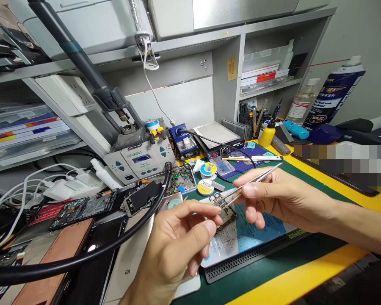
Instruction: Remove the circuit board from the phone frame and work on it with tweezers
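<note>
My right hand (269, 192) pinches metal tweezers (257, 180) between thumb and fingers, their tips slanting down to the left. My left hand (184, 237) is curled, its thumb and fingers brought close together beside the tweezer tips; what lies between them is too small to make out. Behind and below the fingertips is a circuit board (229, 218), partly hidden by both hands. It rests on a blue and white printed sheet (254, 233) over a dark perforated pad (241, 266).
A thick black hose (139, 226) arcs across the left, above phones and phone parts. A soldering station (142, 159), solder spools (206, 187) and a yellow bottle (267, 134) stand behind. A spray can (333, 95) is at the right.
</note>
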A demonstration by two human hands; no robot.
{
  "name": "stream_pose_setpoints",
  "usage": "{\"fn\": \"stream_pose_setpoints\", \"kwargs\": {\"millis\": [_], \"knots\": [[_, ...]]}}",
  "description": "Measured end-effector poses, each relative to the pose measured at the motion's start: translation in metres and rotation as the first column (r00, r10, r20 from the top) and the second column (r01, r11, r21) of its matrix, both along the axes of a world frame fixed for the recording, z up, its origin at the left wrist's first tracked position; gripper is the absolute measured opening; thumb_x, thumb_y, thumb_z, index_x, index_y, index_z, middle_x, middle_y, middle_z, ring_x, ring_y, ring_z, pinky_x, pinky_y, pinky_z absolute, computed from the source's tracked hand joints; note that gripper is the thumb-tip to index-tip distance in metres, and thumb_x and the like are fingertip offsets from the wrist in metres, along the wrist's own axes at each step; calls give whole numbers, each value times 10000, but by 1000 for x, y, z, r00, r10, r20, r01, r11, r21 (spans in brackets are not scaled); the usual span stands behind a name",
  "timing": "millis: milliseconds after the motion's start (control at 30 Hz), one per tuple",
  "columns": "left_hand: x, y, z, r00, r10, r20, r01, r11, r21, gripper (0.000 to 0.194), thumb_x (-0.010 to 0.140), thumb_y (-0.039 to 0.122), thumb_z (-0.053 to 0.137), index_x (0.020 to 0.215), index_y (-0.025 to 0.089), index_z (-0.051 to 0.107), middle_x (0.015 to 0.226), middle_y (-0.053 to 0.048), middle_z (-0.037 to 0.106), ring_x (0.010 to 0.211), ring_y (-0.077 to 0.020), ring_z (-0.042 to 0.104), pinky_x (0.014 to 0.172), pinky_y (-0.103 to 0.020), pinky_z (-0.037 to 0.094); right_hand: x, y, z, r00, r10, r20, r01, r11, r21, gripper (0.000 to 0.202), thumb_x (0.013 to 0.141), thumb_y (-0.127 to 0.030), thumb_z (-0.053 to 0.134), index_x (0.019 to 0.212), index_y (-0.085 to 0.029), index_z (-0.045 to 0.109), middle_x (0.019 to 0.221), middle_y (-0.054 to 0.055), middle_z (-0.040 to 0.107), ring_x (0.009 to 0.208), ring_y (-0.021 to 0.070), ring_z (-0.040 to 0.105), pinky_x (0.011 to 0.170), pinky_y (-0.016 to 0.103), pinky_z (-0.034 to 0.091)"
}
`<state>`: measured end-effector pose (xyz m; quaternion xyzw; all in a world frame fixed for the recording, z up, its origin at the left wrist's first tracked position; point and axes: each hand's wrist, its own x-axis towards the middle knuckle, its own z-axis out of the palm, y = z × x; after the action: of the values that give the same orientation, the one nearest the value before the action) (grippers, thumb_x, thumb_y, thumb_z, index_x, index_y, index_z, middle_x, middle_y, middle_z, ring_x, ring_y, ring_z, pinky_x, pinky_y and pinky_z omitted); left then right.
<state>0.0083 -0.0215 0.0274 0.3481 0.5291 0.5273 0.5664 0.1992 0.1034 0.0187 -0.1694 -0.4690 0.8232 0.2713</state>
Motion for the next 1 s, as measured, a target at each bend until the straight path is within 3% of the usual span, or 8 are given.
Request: {"fn": "stream_pose_setpoints", "kwargs": {"millis": [200,367,800,1000], "knots": [[-7,3,-1,962,-70,265,82,996,-34,179,789,281,782,916,155,772,676,-15,655,381,-2,386,334,-98,287,2,0,2,999,-41,2,41,999,13,126,756,-223,874,871,-193,833,752,79,795,572,199,759,474,214,627],[-9,6,-1,933,-43,356,67,996,-54,134,857,241,726,928,142,781,661,-11,647,350,-3,370,296,-94,278,2,-1,3,998,-66,-16,67,995,75,136,748,-218,878,877,-210,834,750,68,794,594,207,762,492,228,635],[-9,5,-3,942,-30,335,60,995,-79,135,840,255,745,907,143,780,731,-9,666,375,6,381,296,-80,285,2,-2,-2,985,-169,21,158,954,253,148,741,-259,882,882,-267,836,766,67,798,592,246,759,462,281,611],[-10,5,-4,949,-13,314,48,993,-106,112,811,248,763,865,150,755,731,-5,675,380,-1,392,299,-85,297,3,-4,-2,986,-167,22,156,954,255,126,764,-256,871,883,-273,833,784,53,804,597,226,760,483,267,618]]}}
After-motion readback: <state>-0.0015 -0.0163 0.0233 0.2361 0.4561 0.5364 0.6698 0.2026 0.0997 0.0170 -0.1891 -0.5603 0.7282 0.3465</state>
